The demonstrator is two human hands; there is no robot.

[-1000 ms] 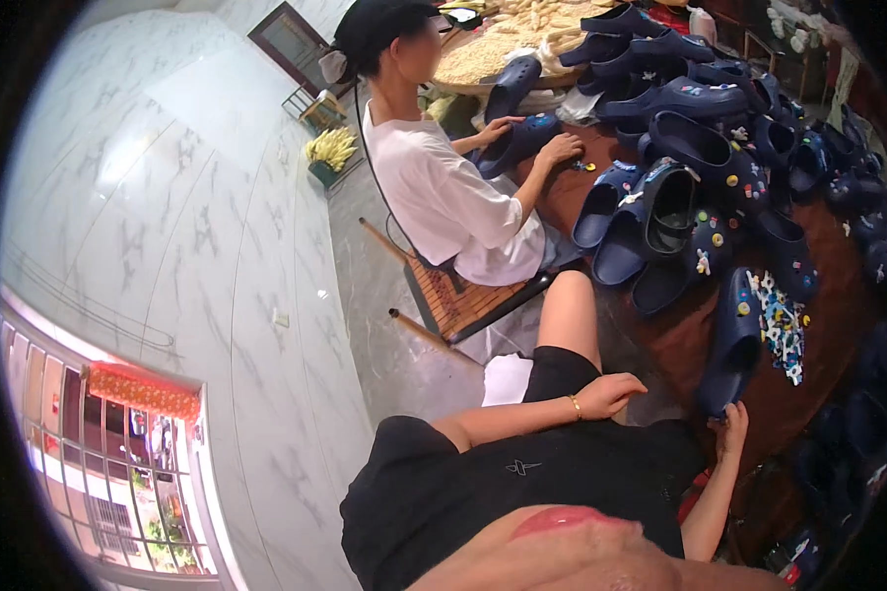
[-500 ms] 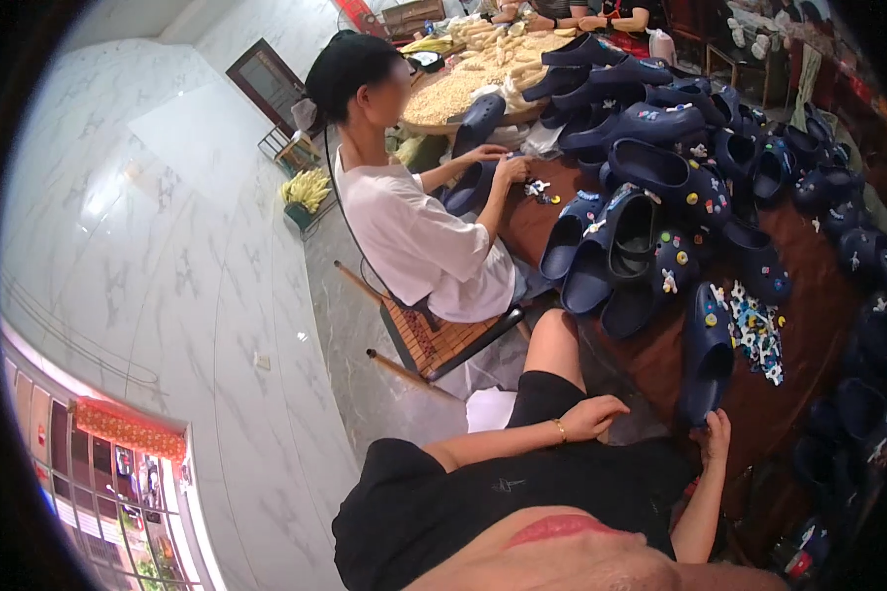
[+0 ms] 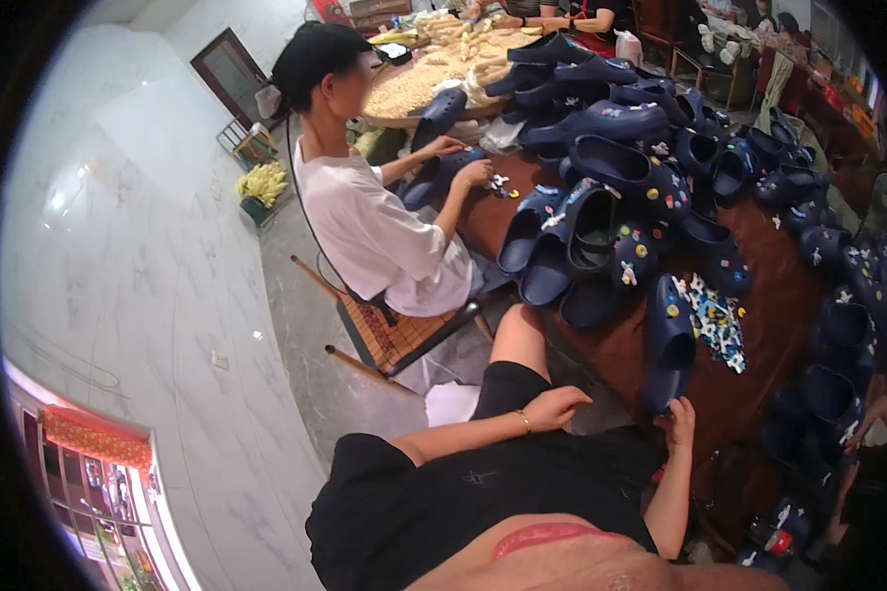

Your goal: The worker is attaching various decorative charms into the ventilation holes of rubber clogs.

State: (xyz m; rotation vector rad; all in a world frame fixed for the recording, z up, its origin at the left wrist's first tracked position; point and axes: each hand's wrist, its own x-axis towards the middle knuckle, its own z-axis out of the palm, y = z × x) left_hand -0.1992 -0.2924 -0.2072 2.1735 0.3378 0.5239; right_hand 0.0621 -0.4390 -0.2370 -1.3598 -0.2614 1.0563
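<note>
A navy clog (image 3: 669, 345) with small charms on its toe lies on the brown-covered table, its heel toward me. My right hand (image 3: 677, 424) grips the heel end between thumb and fingers. Right beside the clog is a loose pile of small white, blue and yellow charms (image 3: 716, 320). My left hand (image 3: 560, 406), with a gold bracelet at the wrist, hovers over my lap, away from the clog. Its fingers are curled together, and whatever may be in them is hidden.
Navy clogs (image 3: 611, 163) are heaped on the table (image 3: 779, 266) ahead, and more line the right side. At the left, a person in a white shirt (image 3: 379, 227) sits on a chair (image 3: 384, 335), handling a clog. A round tray of corn kernels (image 3: 414, 89) stands beyond.
The whole scene has shifted left in the picture as my head turned. My right hand stays at the clog's heel; my left hand still hovers over my lap.
</note>
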